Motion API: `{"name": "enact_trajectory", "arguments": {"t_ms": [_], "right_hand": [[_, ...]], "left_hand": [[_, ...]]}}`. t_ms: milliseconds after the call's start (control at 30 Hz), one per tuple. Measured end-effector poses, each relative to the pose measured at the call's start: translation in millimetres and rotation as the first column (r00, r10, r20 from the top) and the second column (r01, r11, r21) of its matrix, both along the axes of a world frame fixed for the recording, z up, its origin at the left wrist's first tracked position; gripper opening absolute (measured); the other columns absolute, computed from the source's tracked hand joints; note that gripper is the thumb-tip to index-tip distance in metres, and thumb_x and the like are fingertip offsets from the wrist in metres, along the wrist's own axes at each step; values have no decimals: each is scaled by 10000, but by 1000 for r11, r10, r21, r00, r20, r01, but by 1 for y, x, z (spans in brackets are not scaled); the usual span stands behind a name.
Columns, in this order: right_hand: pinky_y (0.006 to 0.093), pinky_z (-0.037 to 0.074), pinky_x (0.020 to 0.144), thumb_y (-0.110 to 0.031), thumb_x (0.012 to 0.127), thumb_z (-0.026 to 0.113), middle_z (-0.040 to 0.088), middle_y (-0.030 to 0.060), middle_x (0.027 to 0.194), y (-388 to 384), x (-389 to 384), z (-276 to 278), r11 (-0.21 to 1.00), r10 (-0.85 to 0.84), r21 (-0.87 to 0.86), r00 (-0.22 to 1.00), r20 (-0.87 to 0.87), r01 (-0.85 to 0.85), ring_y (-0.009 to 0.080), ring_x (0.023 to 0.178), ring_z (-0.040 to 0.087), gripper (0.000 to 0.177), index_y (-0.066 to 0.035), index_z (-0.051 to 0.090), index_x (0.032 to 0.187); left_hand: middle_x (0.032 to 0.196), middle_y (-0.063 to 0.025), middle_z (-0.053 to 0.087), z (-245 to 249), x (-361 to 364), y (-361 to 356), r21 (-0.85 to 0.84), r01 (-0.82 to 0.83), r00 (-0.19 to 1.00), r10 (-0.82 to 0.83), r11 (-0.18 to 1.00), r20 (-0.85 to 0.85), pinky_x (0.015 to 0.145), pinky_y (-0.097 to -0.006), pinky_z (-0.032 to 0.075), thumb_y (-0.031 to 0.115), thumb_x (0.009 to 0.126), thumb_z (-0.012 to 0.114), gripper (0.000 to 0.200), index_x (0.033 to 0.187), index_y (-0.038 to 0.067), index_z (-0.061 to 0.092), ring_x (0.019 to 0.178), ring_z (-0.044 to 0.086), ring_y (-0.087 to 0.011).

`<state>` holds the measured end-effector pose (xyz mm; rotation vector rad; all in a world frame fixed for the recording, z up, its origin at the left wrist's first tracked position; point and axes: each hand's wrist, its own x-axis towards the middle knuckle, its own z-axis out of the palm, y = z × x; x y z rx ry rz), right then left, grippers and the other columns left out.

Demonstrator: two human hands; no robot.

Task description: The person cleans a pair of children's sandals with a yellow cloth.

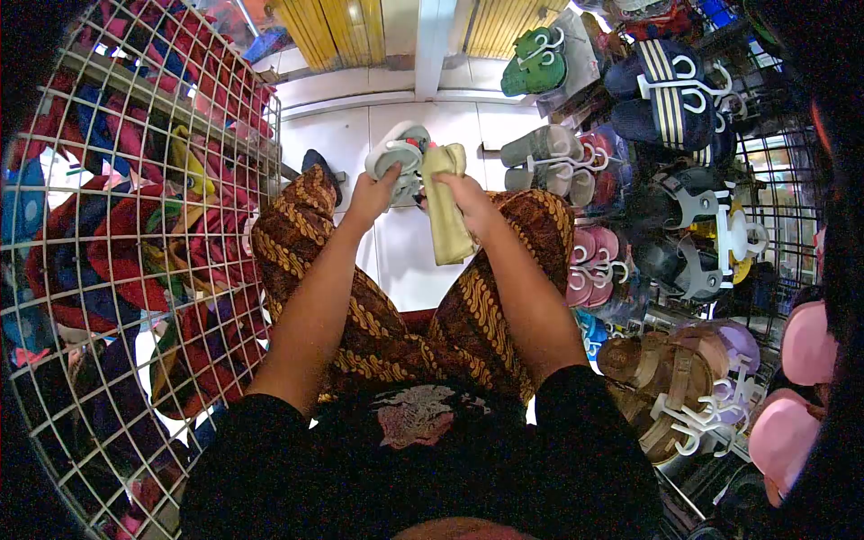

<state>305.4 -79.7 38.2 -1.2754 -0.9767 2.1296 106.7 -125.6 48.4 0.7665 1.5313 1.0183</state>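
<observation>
The fingers (391, 175) of the left hand (367, 200) are closed around the near edge of the pale grey sandals (392, 162); those of the right hand (475, 205) pinch a folded yellow cloth (446, 232) near its upper end. Both things are held up between the knees, above the white tiled floor (393, 243), the cloth's top just beside the sandals; whether they touch is hard to tell.

The sandals look light, with springy, smooth soles that should bend a little without harm; the sole edge seems a firmer hold than the curved straps. The cloth looks soft and limp, thick where folded, and easiest to grip across its layers.

Around them spread brown-and-gold patterned trousers (371, 326). On the left stands a rigid wire grid (97, 236); on the right, striped navy slides (661, 126) and brown strappy sandals (634, 362) hang on glossy white plastic hangers (688, 425).
</observation>
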Motion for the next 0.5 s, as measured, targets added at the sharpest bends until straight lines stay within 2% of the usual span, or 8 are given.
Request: {"name": "enact_trajectory", "arguments": {"t_ms": [67,167,267,300,400,500], "right_hand": [[372,591,633,-147,894,586,637,152,881,5,-5,9,1000,-10,24,985,175,6,284,724,682,315,50,528,1133],[370,587,587,-149,894,582,635,154,872,0,-5,29,997,-14,-76,997,76,20,282,704,681,328,55,512,1140],[374,584,562,-143,892,578,632,158,868,-2,-4,34,994,85,46,959,272,-101,284,703,680,350,64,494,1161],[379,584,564,-139,889,579,633,159,864,-1,-3,29,995,58,61,969,238,-74,283,697,679,348,67,499,1158],[407,580,555,-120,883,585,638,164,850,-3,-2,26,998,-43,49,982,183,35,283,663,676,315,66,532,1132],[407,571,541,-125,882,590,639,154,824,-1,-3,19,964,-222,-114,964,149,240,284,631,672,290,60,552,1101]], "left_hand": [[982,-58,690,3,3,-2,39,-27,999,26,999,39,730,-286,497,306,942,637,365,1134,-4,652,856,623,-129],[984,-59,689,8,1,-5,74,13,999,-16,997,43,733,-288,498,303,943,635,360,1131,-3,651,861,621,-127],[979,-60,688,11,-1,-7,52,97,995,-96,994,-29,734,-292,500,300,941,637,361,1131,-7,648,852,622,-128],[977,-60,688,12,-2,-8,36,123,991,-121,992,-62,733,-293,501,299,940,639,362,1131,-8,647,847,623,-128],[967,-64,689,13,0,-11,108,153,988,-154,982,0,722,-298,505,298,933,648,370,1135,-11,644,825,626,-133],[938,-64,687,3,0,-4,-70,211,977,-211,975,3,705,-300,508,309,930,650,377,1131,-10,646,799,628,-135]]}}
